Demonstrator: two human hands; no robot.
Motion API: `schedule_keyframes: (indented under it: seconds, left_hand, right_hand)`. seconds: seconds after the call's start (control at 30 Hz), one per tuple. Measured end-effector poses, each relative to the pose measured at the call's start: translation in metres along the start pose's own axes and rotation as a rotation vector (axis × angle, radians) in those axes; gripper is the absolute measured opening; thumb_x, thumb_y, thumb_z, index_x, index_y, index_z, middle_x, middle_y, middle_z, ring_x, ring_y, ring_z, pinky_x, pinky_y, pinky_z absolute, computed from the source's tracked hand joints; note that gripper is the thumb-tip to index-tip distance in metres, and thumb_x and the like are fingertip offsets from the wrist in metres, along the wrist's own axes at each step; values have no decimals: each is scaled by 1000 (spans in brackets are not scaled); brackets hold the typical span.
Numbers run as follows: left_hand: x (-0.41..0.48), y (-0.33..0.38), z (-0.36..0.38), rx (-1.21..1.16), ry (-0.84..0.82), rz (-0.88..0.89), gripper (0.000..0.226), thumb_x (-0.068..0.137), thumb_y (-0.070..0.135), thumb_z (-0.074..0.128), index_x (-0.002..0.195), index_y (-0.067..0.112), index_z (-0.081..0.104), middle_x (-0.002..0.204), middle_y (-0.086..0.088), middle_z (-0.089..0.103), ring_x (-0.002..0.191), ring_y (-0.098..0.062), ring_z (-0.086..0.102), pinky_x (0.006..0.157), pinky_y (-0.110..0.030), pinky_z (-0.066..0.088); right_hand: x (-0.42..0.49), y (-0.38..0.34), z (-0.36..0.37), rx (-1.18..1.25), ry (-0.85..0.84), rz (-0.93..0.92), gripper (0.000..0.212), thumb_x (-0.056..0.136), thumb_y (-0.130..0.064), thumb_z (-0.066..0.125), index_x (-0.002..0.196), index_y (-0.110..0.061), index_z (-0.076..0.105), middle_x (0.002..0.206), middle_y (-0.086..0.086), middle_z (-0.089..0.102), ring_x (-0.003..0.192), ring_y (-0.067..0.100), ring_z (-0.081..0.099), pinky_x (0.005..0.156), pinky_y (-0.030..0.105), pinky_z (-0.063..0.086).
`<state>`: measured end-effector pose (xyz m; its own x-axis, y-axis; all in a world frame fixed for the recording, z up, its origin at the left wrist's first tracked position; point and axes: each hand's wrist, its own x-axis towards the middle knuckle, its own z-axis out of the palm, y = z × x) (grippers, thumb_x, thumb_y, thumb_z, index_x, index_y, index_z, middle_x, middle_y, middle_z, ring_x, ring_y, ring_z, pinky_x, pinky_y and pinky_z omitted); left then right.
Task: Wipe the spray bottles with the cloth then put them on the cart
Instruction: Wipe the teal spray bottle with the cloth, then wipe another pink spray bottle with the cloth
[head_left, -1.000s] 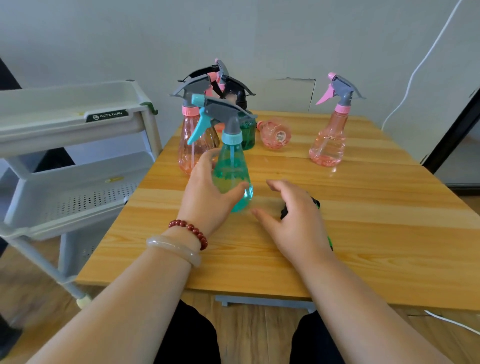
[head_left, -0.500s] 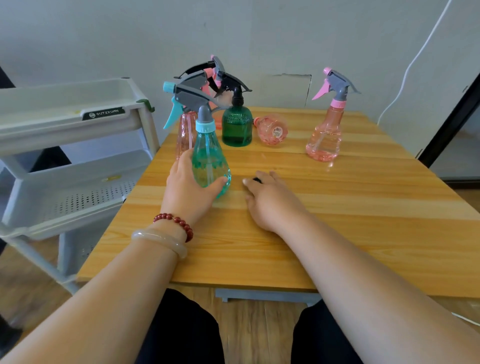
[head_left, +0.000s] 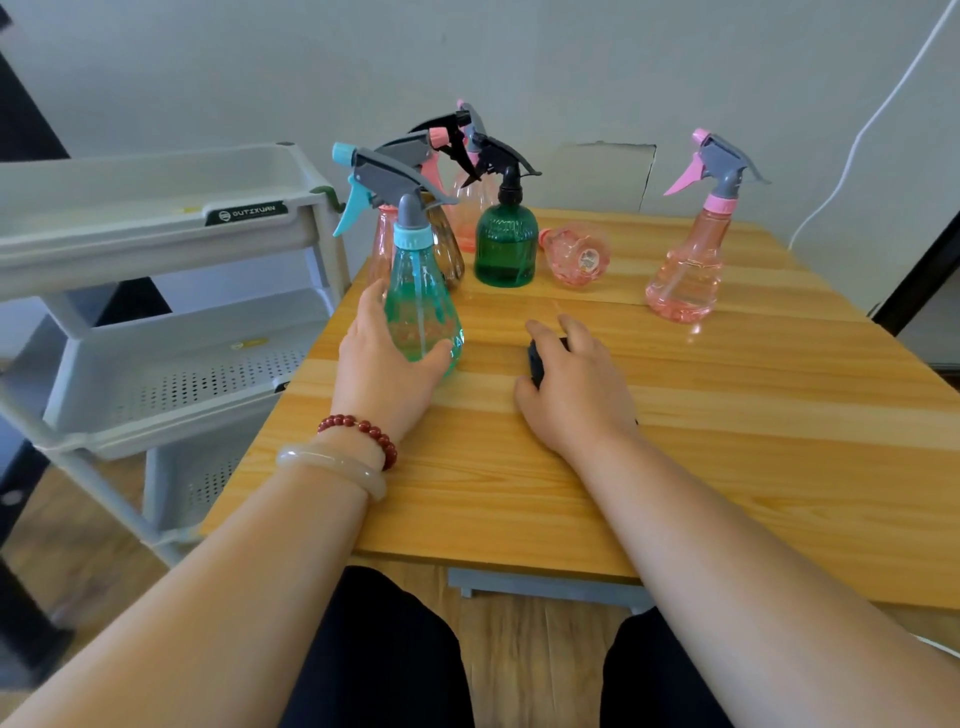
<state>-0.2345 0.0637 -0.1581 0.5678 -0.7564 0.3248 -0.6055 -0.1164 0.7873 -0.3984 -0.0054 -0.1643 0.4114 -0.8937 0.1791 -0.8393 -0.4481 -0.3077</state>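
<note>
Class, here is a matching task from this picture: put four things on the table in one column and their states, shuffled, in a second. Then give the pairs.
1 teal spray bottle
2 dark green spray bottle
3 small round pink bottle
4 dark cloth

A lies on its side
B under the right hand
C held by the left hand
D upright, untouched

Pairs: 1-C, 2-D, 3-A, 4-B

The left hand (head_left: 384, 364) held the teal spray bottle (head_left: 422, 306) upright on the bench (head_left: 727, 415); the right hand (head_left: 571, 384) covered a dark cloth (head_left: 536, 361).
</note>
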Motion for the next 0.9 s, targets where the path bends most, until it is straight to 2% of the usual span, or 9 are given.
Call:
schedule_keyframes:
  seconds: [0.07, 0.17, 0.23, 0.4, 0.53, 0.6, 0.67, 0.77, 0.9]
  left_hand:
    - [-1, -1, 0, -6, -3, 4, 85, 86, 31, 73, 153, 18, 23, 151, -1, 40, 137, -18, 39, 102, -23, 32]
    - [-4, 0, 0, 10, -8, 12, 91, 85, 32, 75, 155, 19, 19, 155, -2, 31, 143, -20, 29, 115, -34, 29]
    - [-5, 1, 0, 24, -5, 7, 92, 85, 32, 75, 156, 20, 17, 155, -3, 31, 143, -21, 29, 116, -38, 29]
    - [-5, 3, -2, 73, 3, -5, 89, 86, 31, 74, 155, 20, 19, 153, -4, 34, 141, -23, 32, 114, -36, 30]
    - [-16, 11, 0, 90, 74, 31, 91, 86, 27, 74, 156, 15, 17, 155, -6, 26, 144, -26, 22, 114, -33, 24]
    - [-26, 18, 2, 77, 204, 142, 77, 84, 22, 75, 148, 9, 34, 148, -10, 33, 138, -28, 26, 108, -27, 23]
    - [-34, 23, 8, 64, 259, 282, 58, 83, 18, 74, 135, 6, 49, 137, -13, 43, 127, -25, 34, 102, -24, 27]
    - [-35, 25, 20, 73, 158, 410, 39, 87, 18, 71, 122, 8, 60, 127, -10, 50, 119, -18, 36, 100, -30, 34]
    - [-29, 30, 29, 99, 11, 434, 31, 90, 17, 67, 120, 12, 63, 130, -6, 52, 124, -24, 43, 100, -26, 30]
  right_hand:
    - [-1, 0, -1, -10, 2, -2, 59, 98, -36, 47, 152, -27, 27, 161, 4, 18, 145, 28, 23, 114, 42, 31]
    - [-1, 0, 1, -19, 13, -10, 55, 98, -34, 47, 150, -25, 33, 159, 4, 25, 143, 28, 27, 113, 41, 32]
    - [-1, 0, 1, -18, 26, -20, 52, 97, -33, 48, 147, -24, 39, 155, 4, 31, 140, 27, 31, 111, 41, 34]
    - [-1, 1, 2, -1, 41, -18, 48, 96, -33, 49, 143, -24, 44, 152, 4, 36, 138, 27, 34, 109, 40, 37]
    - [-1, 2, -1, -23, 20, 53, 48, 100, -35, 41, 147, -28, 37, 156, 5, 28, 138, 30, 32, 110, 41, 35]
    - [0, 4, -1, -30, 16, 79, 46, 102, -31, 38, 147, -29, 35, 155, 5, 28, 134, 30, 35, 107, 40, 36]
    - [0, 7, 0, -25, 43, 98, 44, 101, -26, 40, 145, -29, 39, 153, 5, 31, 129, 29, 38, 104, 37, 37]
    - [2, 10, 0, -9, 62, 136, 43, 100, -20, 44, 142, -29, 44, 152, 3, 33, 128, 28, 39, 103, 35, 37]
    - [5, 13, -4, 20, 22, 135, 42, 99, -15, 44, 140, -26, 46, 151, 4, 32, 130, 27, 36, 102, 35, 37]
